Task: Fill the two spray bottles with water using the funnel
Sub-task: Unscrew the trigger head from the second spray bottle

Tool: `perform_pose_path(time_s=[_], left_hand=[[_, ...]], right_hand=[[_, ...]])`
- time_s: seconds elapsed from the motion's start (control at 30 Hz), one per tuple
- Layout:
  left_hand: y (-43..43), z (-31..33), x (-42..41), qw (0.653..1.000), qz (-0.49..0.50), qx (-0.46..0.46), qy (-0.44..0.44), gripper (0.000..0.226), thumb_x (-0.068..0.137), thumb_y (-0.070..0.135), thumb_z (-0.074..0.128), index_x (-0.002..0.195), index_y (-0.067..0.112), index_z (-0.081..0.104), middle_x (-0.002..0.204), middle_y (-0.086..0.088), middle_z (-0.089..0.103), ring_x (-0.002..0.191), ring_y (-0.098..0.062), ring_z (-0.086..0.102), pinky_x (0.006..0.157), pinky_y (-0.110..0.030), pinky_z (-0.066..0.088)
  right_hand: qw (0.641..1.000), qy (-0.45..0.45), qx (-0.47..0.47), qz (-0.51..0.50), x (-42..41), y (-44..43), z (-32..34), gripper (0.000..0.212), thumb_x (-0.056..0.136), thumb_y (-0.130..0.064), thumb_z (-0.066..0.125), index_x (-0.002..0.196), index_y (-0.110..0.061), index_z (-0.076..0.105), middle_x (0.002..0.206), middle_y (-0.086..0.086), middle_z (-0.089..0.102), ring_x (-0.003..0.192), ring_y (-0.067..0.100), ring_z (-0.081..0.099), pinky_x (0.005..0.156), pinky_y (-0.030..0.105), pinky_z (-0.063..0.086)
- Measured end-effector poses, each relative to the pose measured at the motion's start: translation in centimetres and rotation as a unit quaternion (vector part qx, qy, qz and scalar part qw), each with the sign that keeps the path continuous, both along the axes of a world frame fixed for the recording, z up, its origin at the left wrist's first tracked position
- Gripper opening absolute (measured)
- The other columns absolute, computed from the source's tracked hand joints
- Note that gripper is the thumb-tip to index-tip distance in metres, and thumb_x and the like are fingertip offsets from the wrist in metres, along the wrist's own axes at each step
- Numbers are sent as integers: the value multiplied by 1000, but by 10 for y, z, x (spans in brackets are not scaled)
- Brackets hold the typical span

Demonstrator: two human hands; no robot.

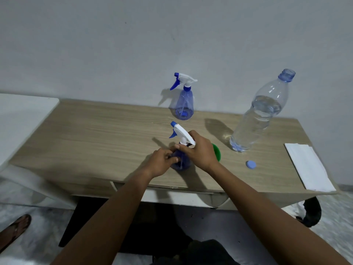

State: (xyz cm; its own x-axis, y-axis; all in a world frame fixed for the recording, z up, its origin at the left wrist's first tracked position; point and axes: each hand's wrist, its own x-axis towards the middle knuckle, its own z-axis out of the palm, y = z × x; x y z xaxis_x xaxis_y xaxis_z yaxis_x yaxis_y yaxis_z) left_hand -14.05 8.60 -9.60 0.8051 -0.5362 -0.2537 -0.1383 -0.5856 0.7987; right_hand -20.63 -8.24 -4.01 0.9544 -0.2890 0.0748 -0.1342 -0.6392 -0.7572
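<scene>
Both hands at work on the near spray bottle (180, 161), standing upright on the desk (95, 134) toward its front edge. Left hand (160, 162) wrapped around the blue body, grip closed on the plastic; right hand (198, 150) closed over the neck just under the white trigger head (182, 134) — probably turning the collar, though loosening or tightening cannot be told. Trigger head tilted a little to the left.

Thin translucent blue plastic, conical, wide at the base and narrow at the neck; smooth, likely slippery once wet, and light enough to tip if nudged. Looks nearly empty, so little weight to steady it. Best held low on the cone with one hand and by the ribbed collar with the other — not by the trigger, which would pivot.

Far spray bottle (183, 106) of the same make against the wall, head on, a dip tube visible inside. Green funnel (216, 152) lying just behind the right hand, mostly hidden. Large clear water bottle (257, 115) to the right, uncapped, roughly two-thirds full — heavy, soft-walled, apt to buckle and surge if squeezed while pouring. Blue cap (250, 164) loose in front of it. Folded white paper (307, 167) at the right end. Wood-grain laminate top, matte and flat.
</scene>
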Motion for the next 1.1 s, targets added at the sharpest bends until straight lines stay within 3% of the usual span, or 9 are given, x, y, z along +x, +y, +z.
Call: perform_pose_path(time_s=[0.17, 0.3, 0.37, 0.5, 0.6, 0.73, 0.83, 0.97, 1.1], left_hand=[[-2, 8, -2, 1000, 1, -29, 0, 12, 89, 23, 69, 96, 16, 77, 100, -5, 77, 99, -22, 71, 92, -43, 54], [-3, 11, -5, 997, -24, -72, 16, 31, 93, 12, 67, 123, 18, 71, 115, 3, 74, 110, -11, 67, 98, -24, 49], [-2, 10, -5, 996, -31, -84, 15, 34, 93, 12, 67, 127, 19, 68, 119, 5, 73, 114, -8, 65, 100, -19, 46], [-1, 11, -5, 995, -25, -94, 29, 35, 93, 12, 67, 128, 19, 68, 121, 5, 72, 116, -10, 65, 103, -24, 46], [-2, 12, -6, 997, -16, -76, 16, 27, 92, 13, 67, 117, 22, 72, 109, 3, 76, 106, -12, 69, 99, -34, 51], [-2, 8, -4, 999, 5, -52, 13, 9, 91, 17, 69, 97, 20, 75, 102, 5, 77, 101, -19, 71, 96, -46, 52], [-2, 5, -2, 998, 3, -58, 13, 14, 90, 20, 70, 102, 15, 76, 114, 10, 74, 108, -18, 69, 100, -47, 51], [-3, 9, -4, 996, -20, -86, 22, 34, 94, 12, 66, 126, 22, 69, 115, 7, 74, 112, -11, 67, 102, -27, 49], [-3, 11, -6, 994, -22, -106, 31, 39, 94, 10, 66, 131, 20, 65, 119, 4, 73, 111, -7, 66, 91, -5, 45]], right_hand=[[998, 3, -42, 51, 1, -4, -1, 28, 92, -39, 71, 93, -14, 59, 85, 4, 67, 78, 27, 59, 70, 42, 48], [994, 4, -47, 102, -3, -12, 0, 12, 96, -23, 65, 104, -15, 67, 82, -5, 60, 85, 29, 61, 79, 51, 52], [992, 5, -32, 125, -6, -16, 0, 14, 98, -19, 62, 110, -17, 68, 84, -14, 58, 87, 29, 64, 80, 53, 56], [990, 24, 14, 142, -5, -22, 5, 19, 98, -18, 63, 116, -21, 70, 96, -18, 68, 90, 12, 68, 83, 40, 59], [992, 27, 30, 117, -4, -19, 9, 21, 91, -27, 75, 110, -25, 69, 89, -17, 69, 79, -7, 63, 72, 13, 45], [998, 0, 24, 64, -1, -10, 6, 30, 82, -36, 84, 102, -22, 66, 83, -14, 68, 74, -6, 61, 63, 7, 41], [999, -10, 7, 52, 0, -7, 2, 28, 84, -35, 82, 96, -18, 64, 80, -10, 69, 71, 3, 61, 60, 14, 42], [996, -3, -26, 87, -2, -10, 4, 14, 91, -22, 73, 102, -14, 69, 89, 0, 73, 81, 23, 66, 77, 38, 53], [992, 24, -12, 123, -5, -21, 3, 16, 95, -13, 64, 110, -13, 70, 96, 6, 72, 84, 26, 70, 80, 45, 58]])
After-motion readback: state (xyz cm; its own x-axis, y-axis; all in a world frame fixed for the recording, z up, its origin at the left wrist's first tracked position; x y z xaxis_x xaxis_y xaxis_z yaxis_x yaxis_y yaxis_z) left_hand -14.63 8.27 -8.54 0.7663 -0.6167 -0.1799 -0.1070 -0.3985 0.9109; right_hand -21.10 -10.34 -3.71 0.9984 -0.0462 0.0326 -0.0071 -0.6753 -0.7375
